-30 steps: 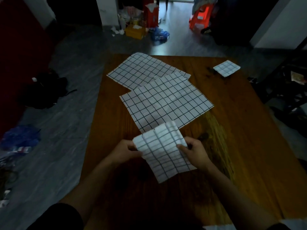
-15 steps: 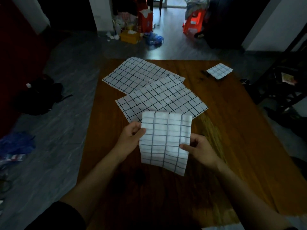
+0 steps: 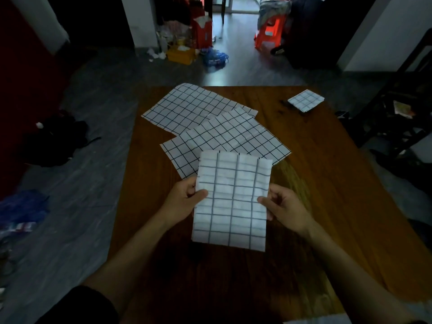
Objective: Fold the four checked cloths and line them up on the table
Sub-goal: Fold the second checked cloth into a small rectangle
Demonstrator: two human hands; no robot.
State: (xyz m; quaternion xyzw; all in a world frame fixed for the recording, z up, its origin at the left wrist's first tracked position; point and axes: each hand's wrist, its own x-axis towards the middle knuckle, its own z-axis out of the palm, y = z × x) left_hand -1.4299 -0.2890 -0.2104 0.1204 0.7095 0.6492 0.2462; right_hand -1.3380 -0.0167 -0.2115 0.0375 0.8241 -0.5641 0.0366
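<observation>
Since a second ago the half-folded cloth went from tilted and rumpled to upright and squared, lifted higher above the table. Left hand pinches its left edge, right hand pinches its right edge; fingers behind the cloth hidden. Room dim, floor clutter hard to read. Held cloth is white with dark checks, a tall rectangle covering the near corner of the near flat cloth. Far flat cloth lies behind it, overlapped. Small folded cloth sits well right of those, near the table's far edge.
</observation>
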